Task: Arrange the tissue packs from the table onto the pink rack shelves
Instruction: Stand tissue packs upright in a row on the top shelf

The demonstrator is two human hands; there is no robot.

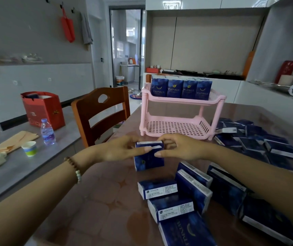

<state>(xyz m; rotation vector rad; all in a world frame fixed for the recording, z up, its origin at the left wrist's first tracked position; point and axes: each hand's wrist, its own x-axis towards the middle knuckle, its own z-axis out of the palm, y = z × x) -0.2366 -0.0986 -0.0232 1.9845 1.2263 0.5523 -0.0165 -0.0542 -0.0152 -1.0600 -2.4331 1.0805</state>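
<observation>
Upright navy tissue pack (148, 161), white-edged top, left hand (122, 149) and right hand (179, 148) gripping it

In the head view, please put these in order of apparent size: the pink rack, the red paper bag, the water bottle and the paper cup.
1. pink rack
2. red paper bag
3. water bottle
4. paper cup
The bottle and the cup stand close together, so their order is safe.

**A home dining room next to a kitchen**

A wooden dining chair (103, 110) stands at the bench (106, 201). A red bag (68, 27) and a grey cloth (86, 29) hang from wall hooks. Glossy white cupboards (200, 2) run overhead. An open doorway (126, 41) shows a kitchen counter (129, 65) beyond, and slippers (131, 90) lie on the tiled floor.
</observation>
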